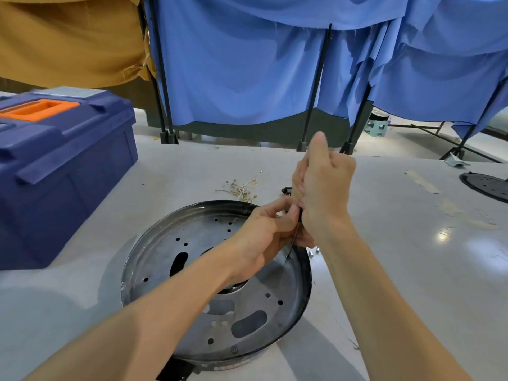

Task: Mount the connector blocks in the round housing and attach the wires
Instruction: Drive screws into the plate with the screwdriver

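right hand (325, 185) grips screwdriver (295, 237) in round housing (165, 243).

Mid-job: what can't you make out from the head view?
Head view:
Handle of the screwdriver: buried in the right hand; only shaft shows.
Whether the left hand pinches the shaft or a part: its fingers cover it.
Connector blocks: none seen; hands cover the round housing's far side.
Dark disc: cut by right edge.
Wire pile: too small to count.
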The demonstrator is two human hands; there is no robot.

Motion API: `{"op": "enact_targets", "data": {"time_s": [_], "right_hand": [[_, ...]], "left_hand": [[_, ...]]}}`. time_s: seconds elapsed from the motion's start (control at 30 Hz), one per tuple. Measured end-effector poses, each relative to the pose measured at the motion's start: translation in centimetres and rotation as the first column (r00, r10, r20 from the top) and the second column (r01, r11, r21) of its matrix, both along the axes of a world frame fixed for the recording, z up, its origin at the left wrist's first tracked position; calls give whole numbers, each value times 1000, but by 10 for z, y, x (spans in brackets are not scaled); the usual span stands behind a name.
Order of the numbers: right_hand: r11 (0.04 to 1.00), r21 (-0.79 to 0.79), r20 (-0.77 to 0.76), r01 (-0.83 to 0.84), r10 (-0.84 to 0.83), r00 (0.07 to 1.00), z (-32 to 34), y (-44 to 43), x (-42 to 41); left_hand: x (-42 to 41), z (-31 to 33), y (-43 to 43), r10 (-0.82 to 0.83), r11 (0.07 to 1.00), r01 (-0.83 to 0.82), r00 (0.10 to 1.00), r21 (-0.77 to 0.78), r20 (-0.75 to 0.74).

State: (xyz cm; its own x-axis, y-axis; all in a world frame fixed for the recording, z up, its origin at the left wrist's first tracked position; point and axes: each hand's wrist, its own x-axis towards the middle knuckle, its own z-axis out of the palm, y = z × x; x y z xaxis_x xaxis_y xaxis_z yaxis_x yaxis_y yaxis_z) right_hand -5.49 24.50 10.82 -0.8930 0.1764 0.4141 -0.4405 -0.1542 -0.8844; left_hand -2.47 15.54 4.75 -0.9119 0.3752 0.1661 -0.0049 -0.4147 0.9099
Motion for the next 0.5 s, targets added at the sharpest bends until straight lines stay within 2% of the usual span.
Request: {"op": "enact_targets", "data": {"time_s": [0.07,0.1,0.13,0.2,0.27,0.3,0.37,0.4,0.5], "right_hand": [[972,51,-77,229,-225,971,-5,-9,6],[966,56,-93,254,-248,964,-7,-11,9],[978,51,-78,201,-196,977,-8,-10,9],[992,37,47,-120,118,992,1,3,4],[871,52,197,-488,470,860,17,23,-4],[799,70,248,-597,566,786,24,31,-8],[722,71,264,-688,652,711,26,34,-11],[729,57,249,-682,652,717,24,31,-11],[855,-4,181,-518,510,841,16,15,-7]], "left_hand": [[-1,-1,1,15,999,-16,999,-35,-32],[-2,-2,1,23,998,-26,999,-55,-46],[-2,-3,1,25,997,-29,998,-67,-55],[-2,-2,0,26,997,-30,998,-68,-58],[-2,-1,0,10,997,-14,999,-79,-41],[-2,-1,1,-1,996,-2,999,-89,-41],[0,-2,0,-13,994,9,999,-107,-39],[0,-2,-1,-7,994,4,1000,-109,-30],[1,-2,-2,25,998,-25,1000,-54,0]]}}
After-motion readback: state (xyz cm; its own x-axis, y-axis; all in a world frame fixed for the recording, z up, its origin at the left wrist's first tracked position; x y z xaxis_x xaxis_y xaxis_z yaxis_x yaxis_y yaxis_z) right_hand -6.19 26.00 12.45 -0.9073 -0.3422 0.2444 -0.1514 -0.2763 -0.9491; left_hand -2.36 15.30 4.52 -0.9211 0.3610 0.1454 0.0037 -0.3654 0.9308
